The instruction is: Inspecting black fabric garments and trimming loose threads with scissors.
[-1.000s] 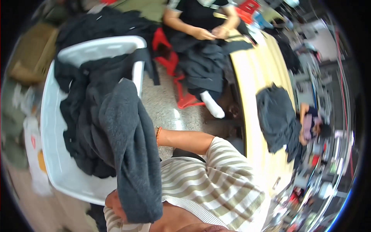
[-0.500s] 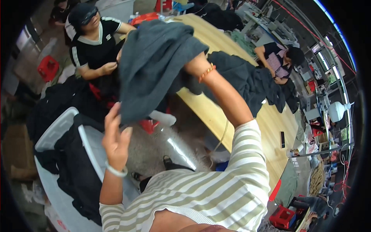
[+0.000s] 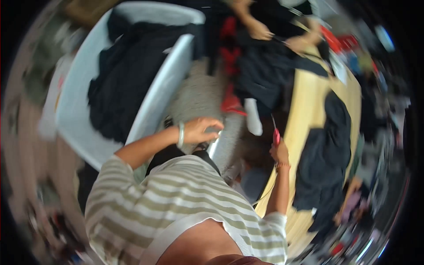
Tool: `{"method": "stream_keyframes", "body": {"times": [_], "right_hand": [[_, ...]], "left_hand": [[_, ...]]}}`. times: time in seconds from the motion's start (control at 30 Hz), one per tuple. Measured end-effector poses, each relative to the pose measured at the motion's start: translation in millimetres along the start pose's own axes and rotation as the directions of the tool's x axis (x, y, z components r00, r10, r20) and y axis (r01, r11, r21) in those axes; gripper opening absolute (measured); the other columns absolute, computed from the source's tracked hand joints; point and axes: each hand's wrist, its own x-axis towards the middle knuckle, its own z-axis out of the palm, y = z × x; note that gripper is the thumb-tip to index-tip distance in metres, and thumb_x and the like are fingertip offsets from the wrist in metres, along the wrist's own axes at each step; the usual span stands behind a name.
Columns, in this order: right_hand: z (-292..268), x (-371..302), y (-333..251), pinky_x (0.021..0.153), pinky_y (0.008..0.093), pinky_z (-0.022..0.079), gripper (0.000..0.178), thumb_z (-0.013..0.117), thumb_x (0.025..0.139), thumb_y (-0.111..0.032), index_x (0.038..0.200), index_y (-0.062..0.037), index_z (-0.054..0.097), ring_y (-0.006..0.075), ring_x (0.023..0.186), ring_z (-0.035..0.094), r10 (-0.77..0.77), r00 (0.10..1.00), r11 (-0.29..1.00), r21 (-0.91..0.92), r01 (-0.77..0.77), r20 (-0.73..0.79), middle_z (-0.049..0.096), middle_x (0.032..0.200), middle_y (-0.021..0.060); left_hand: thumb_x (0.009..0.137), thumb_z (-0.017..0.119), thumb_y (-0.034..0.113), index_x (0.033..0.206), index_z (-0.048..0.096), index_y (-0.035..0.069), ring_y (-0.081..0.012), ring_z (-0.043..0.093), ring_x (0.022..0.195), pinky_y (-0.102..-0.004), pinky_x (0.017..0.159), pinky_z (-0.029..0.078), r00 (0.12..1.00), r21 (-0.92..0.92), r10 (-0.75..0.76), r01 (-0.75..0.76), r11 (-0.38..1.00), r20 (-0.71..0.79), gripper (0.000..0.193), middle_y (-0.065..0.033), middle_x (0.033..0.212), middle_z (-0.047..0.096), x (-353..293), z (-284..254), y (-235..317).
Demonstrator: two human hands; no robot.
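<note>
My right hand, with a beaded bracelet at the wrist, grips a slim red-handled tool beside the table's near edge. Its thin metal tip points up and away; blur hides its exact kind. My left hand, wearing a pale bangle, hovers in front of my body with fingers apart and slightly curled, and nothing shows in it. To its left stands a large whitish plastic bin, which holds a heap of dark cloth. A dark garment lies spread on the wooden table to my right.
Across from me, a person's hands are over dark cloth at the table's far end. Below are a red stool and a white-socked foot. Another person is at the table's right side. The picture's edges are smeared.
The view has swung left toward the bin. The dark cloth that my right hand held up has left it; that hand has lowered and now holds the red-handled tool. My left hand has lowered.
</note>
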Motion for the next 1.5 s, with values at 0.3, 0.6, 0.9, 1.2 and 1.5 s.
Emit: {"method": "stream_keyframes", "body": {"times": [0.3,0.6,0.9,1.2,1.5], "right_hand": [[76.6,10.4,-210.5,0.071,0.0455,0.052,0.042,0.060,0.089,-0.014,0.128,-0.0050,0.050,0.0381,0.080,0.068,-0.498,0.846,0.863,0.011,0.505,0.191,0.069,0.081,0.0190],[66.3,14.5,-409.0,0.073,0.0425,0.053,0.050,0.057,0.089,-0.003,0.138,-0.0059,0.045,0.0385,0.086,0.068,-0.702,0.653,0.687,0.028,0.726,0.286,0.068,0.091,0.0209],[97.6,18.1,-532.6,0.078,0.0357,0.054,0.046,0.054,0.086,0.002,0.132,-0.0013,0.050,0.0315,0.085,0.069,-0.583,0.635,0.761,0.069,0.645,0.507,0.067,0.089,0.0154],[133.0,24.8,-573.1,0.073,0.0306,0.053,0.042,0.052,0.091,0.000,0.133,-0.0011,0.051,0.0218,0.077,0.069,-0.550,0.612,0.745,0.004,0.667,0.569,0.069,0.084,0.0118],[154.9,13.5,-609.6,0.075,0.0396,0.054,0.042,0.052,0.089,0.001,0.131,-0.0032,0.051,0.0332,0.083,0.070,-0.579,0.550,0.712,0.043,0.701,0.602,0.069,0.086,0.0150]], "left_hand": [[0.092,0.064,0.020,0.122,0.061,0.001,-0.0202,0.065,0.107,-0.0351,0.096,0.051,0.765,-0.357,-0.381,0.210,0.910,-0.520,0.036,-0.0134,0.115,0.067,-108.3,-76.1,-98.4],[0.082,0.071,0.019,0.110,0.066,0.006,-0.0377,0.055,0.110,-0.0421,0.095,0.045,0.234,-0.249,-0.459,0.591,0.767,-0.857,0.031,-0.0168,0.113,0.062,-203.9,-142.7,-307.5],[0.079,0.076,0.024,0.145,0.034,0.014,-0.0313,0.033,0.137,-0.0530,0.109,0.030,-0.106,-0.237,-0.574,0.959,0.158,-0.812,0.079,-0.0108,0.142,0.042,-272.0,-204.4,-496.3],[0.072,0.071,0.013,0.105,0.055,0.003,-0.0389,0.060,0.100,-0.0461,0.087,0.049,0.154,-0.234,-0.607,0.828,0.510,-0.779,0.039,-0.0189,0.101,0.064,-305.5,-237.5,-497.0],[0.073,0.071,0.026,0.105,0.058,-0.004,-0.0406,0.064,0.095,-0.0479,0.083,0.051,0.731,-0.357,-0.372,0.186,0.915,-0.572,0.046,-0.0247,0.098,0.065,-159.9,-91.1,-275.3]]}}
